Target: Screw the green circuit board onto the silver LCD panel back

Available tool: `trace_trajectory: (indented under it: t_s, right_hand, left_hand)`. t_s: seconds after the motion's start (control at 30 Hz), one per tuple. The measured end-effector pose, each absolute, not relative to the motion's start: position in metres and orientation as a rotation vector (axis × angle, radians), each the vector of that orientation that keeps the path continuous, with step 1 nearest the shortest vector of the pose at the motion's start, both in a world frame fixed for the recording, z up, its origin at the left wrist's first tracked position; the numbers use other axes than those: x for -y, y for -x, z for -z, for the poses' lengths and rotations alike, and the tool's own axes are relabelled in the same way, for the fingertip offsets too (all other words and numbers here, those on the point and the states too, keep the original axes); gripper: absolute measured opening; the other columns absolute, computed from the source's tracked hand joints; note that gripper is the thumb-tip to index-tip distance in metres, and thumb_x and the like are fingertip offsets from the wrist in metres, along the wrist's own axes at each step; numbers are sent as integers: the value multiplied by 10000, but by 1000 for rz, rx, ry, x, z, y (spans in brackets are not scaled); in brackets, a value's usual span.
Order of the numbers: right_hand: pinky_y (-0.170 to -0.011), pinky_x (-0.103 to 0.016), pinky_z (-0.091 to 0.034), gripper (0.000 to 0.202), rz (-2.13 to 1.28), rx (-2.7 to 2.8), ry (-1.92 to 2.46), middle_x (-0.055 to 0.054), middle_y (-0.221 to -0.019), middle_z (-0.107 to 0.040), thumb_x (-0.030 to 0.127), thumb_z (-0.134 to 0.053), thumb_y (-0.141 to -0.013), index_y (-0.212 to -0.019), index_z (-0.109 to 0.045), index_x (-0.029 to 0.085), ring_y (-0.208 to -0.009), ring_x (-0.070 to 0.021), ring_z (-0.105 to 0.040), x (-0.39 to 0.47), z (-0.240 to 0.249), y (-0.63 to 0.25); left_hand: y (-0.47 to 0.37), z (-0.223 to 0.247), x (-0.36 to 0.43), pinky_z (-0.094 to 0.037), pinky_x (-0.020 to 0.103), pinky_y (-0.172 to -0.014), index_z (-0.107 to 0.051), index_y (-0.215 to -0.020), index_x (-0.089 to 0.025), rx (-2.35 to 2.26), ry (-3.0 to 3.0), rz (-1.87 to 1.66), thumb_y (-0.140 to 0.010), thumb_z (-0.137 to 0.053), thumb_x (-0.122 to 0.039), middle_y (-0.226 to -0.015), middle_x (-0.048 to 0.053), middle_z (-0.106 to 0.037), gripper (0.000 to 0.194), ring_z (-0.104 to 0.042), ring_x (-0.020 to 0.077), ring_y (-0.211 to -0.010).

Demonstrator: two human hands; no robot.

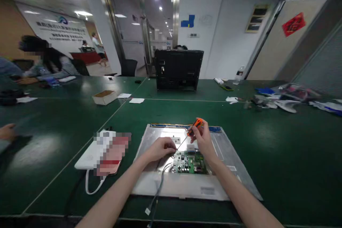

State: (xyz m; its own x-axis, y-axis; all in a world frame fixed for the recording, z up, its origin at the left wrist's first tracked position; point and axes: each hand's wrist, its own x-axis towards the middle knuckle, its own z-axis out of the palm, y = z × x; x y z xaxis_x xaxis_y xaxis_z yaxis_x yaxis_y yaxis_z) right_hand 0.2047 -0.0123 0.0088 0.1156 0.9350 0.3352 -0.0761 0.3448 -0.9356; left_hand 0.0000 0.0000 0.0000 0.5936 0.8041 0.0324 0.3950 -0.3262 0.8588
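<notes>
An orange and black screwdriver (pixel 195 127) is in my right hand (pixel 204 140), slanting down to the left. Its thin shaft ends at the upper left corner of a green circuit board (pixel 188 162). My left hand (pixel 162 148) is closed in a pinch beside the screwdriver's tip; whatever its fingertips hold is too small to make out. The board sits on the back of a flat silver display panel (pixel 187 187), which lies on the table. Grey cables (pixel 161 184) run from the board's left side over the panel's near edge and end in a small white connector (pixel 148 211).
Left of the panel lie a white power bank (pixel 93 151) with a white cable (pixel 92 192) and a pinkish phone (pixel 116 155). Farther back are an open box (pixel 105 97), a black monitor housing (pixel 179 69) and a bottle (pixel 238 74). Other people are at left.
</notes>
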Motion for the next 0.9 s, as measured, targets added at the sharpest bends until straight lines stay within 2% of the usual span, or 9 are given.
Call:
trace_trajectory:
  t_s: [0.2, 0.57, 0.73, 0.9]
  right_hand:
    - [-426, -218, -481, 433, -879, 1288, 904, -4, -807, -614, 432, -539, -883, -1217, -350, 232, -636, -147, -620, 16, -9, -198]
    - [-464, -232, -499, 435, -737, 1476, 976, -33, -871, -635, 394, -515, -902, -1261, -333, 230, -685, -162, -654, 20, -6, -193]
    - [-520, -231, -501, 429, -554, 1613, 970, -8, -839, -622, 309, -538, -894, -1268, -342, 235, -653, -140, -649, 18, -11, -189]
    - [-499, -210, -450, 504, -315, 1833, 925, 31, -767, -595, 288, -545, -893, -1332, -300, 249, -537, -96, -566, 10, -19, -184]
  left_hand:
    - [2, 4, -6, -453, 242, -708, -726, -810, -165, -882, -2024, -579, -771, -645, -181, -828, 26, -655, 91, -591, 138, -761]
    - [5, 10, -9, -467, 249, -703, -721, -827, -162, -886, -1971, -572, -768, -640, -199, -846, 32, -657, 107, -599, 146, -767]
    - [4, 10, -9, -468, 254, -708, -723, -818, -159, -878, -1966, -584, -765, -639, -201, -846, 35, -664, 109, -600, 150, -770]
    - [4, 11, -9, -476, 252, -693, -723, -814, -151, -872, -1925, -602, -759, -634, -182, -818, 34, -674, 108, -610, 147, -750]
